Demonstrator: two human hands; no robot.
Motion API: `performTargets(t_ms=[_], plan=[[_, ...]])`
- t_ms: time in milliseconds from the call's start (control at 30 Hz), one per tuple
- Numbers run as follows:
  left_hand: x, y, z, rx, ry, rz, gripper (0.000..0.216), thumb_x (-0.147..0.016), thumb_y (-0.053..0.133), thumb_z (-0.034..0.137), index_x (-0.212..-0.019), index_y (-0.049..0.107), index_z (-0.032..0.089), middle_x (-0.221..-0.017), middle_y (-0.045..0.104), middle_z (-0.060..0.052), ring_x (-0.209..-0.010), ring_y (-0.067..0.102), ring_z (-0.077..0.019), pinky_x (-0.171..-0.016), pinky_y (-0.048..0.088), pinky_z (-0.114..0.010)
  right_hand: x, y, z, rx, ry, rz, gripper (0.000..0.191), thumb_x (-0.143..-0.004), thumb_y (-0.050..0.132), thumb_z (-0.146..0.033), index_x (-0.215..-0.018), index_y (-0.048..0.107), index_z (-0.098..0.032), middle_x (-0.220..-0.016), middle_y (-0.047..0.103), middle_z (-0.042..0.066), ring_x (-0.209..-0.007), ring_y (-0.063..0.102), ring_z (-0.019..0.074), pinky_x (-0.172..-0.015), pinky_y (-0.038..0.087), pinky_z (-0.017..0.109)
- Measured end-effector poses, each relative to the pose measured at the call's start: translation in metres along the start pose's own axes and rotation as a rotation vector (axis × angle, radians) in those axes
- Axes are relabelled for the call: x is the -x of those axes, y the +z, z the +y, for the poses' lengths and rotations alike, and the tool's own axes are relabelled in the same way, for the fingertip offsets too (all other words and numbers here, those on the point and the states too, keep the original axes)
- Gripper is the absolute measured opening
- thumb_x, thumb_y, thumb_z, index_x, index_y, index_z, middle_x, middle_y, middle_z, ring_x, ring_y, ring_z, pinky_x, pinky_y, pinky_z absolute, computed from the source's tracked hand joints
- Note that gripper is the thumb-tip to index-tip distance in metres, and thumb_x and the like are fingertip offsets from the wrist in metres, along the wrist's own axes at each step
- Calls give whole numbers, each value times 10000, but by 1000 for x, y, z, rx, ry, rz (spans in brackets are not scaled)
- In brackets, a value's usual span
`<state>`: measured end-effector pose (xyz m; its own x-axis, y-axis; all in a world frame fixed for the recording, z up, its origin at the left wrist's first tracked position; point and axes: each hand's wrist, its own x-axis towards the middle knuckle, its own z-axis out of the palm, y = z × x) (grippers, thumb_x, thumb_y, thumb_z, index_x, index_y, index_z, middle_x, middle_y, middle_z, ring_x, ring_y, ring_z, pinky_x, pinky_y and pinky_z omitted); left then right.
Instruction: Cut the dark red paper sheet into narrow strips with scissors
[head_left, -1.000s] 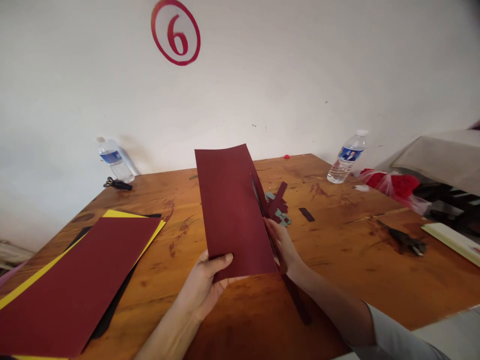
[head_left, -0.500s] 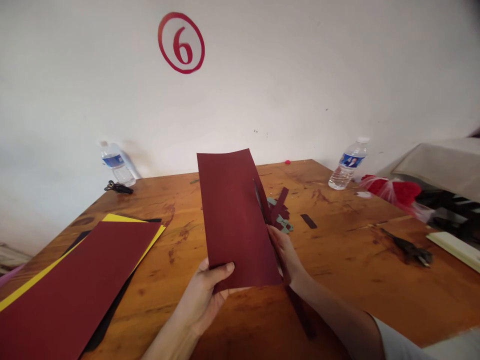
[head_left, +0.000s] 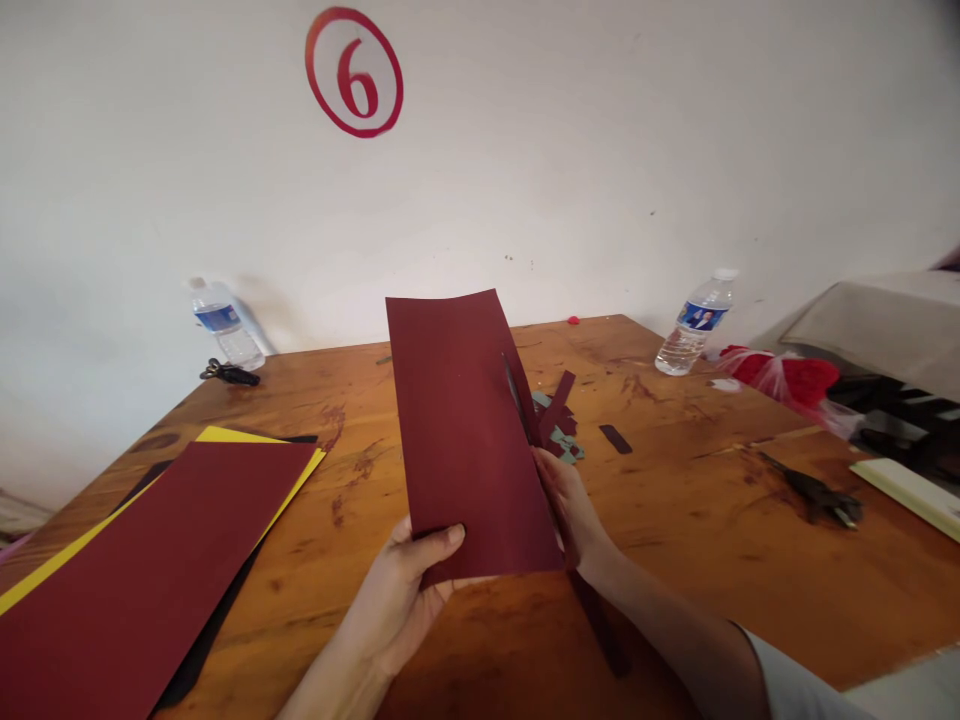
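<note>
A maroon sheet of paper (head_left: pixel 465 430) is held up in front of me. Its lower left corner is pinched by my left hand (head_left: pixel 424 565), thumb on the front and fingers behind. At the sheet's right side my right hand (head_left: pixel 574 510) is closed on scissors (head_left: pixel 515 392); one blade shows against the paper near the right edge, while the handles are hidden by the hand and sheet. Below that hand hangs a narrow maroon strip (head_left: pixel 600 625), partly cut from the sheet. Behind lies a pile of maroon and grey-green paper scraps (head_left: pixel 559 425).
On the left, maroon, yellow and black sheets (head_left: pixel 172 560) are stacked. Water bottles stand at the back left (head_left: pixel 229 325) and back right (head_left: pixel 694 325). Black keys (head_left: pixel 231 373) lie at left. A dark tool (head_left: pixel 814 492) and a pale block (head_left: pixel 907 500) lie at right.
The whole view has shifted slightly. Hands, paper and scissors keep almost the same positions relative to each other; the scissor blade still lies along the sheet's right edge.
</note>
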<state>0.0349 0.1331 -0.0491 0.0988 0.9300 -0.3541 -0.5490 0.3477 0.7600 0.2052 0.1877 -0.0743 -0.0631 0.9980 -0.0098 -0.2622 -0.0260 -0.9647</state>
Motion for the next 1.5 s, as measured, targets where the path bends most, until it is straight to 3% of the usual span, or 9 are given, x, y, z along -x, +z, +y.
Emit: performTargets(t_ms=[233, 433, 567, 800, 900, 1233, 1367, 1500], plan=[[-2, -1, -1, 13, -3, -12, 597, -648, 864, 124, -1225, 714, 159, -1010, 808, -121, -969, 754, -319, -778, 639, -374, -1, 1, -3, 24, 23, 8, 507, -665, 761, -707, -669, 567, -238, -540, 498, -36, -471, 417, 133, -458, 336, 283], [0, -1, 0, 3, -22, -9, 626, -664, 852, 110, -1266, 692, 168, -1050, 803, -123, -989, 749, -322, -823, 632, -401, -5, -4, 5, 100, 20, 22, 517, -714, 682, -746, -669, 561, -245, -476, 462, -41, -451, 447, 154, -455, 369, 295], [-2, -2, -1, 21, -18, -35, 621, -662, 852, 110, -1261, 694, 159, -1049, 803, -131, -979, 751, -326, -860, 623, -423, -6, -5, 7, 104, 11, 18, 510, -708, 688, -736, -661, 554, -246, -466, 452, -47, -412, 392, 131, -412, 308, 277], [-3, -3, -2, 26, -16, -32, 618, -655, 850, 105, -1251, 695, 149, -1044, 802, -137, -963, 754, -327, -761, 648, -393, -7, -4, 4, 118, -36, 21, 460, -706, 725, -675, -666, 580, -240, -533, 532, -22, -491, 474, 156, -479, 376, 292], [-4, -4, -3, 25, -13, -25, 611, -655, 848, 97, -1244, 698, 155, -1045, 802, -135, -971, 754, -325, -777, 644, -391, -7, -4, 5, 123, -30, 12, 476, -697, 719, -693, -656, 555, -247, -495, 489, -34, -477, 458, 159, -469, 363, 294], [-3, -2, -3, 16, -33, -11, 645, -637, 852, 86, -1256, 686, 149, -1069, 798, -138, -1019, 741, -336, -821, 636, -411, -7, -5, 3, 128, -79, 8, 498, -746, 689, -715, -712, 604, -226, -639, 631, 15, -611, 566, 195, -543, 432, 304], [-1, -2, -4, 29, -39, -19, 641, -645, 846, 84, -1261, 679, 143, -1078, 796, -141, -1023, 737, -340, -834, 630, -427, -9, -6, 0, 143, -142, 24, 558, -690, 700, -768, -739, 642, -215, -718, 689, 40, -699, 620, 225, -629, 494, 326], [-2, -5, -6, 23, -44, -42, 603, -678, 832, 87, -1259, 679, 131, -1037, 801, -140, -980, 748, -321, -801, 632, -402, -8, -6, -2, 134, -120, 6, 560, -670, 716, -767, -746, 646, -216, -733, 691, 44, -724, 623, 236, -612, 491, 319]])
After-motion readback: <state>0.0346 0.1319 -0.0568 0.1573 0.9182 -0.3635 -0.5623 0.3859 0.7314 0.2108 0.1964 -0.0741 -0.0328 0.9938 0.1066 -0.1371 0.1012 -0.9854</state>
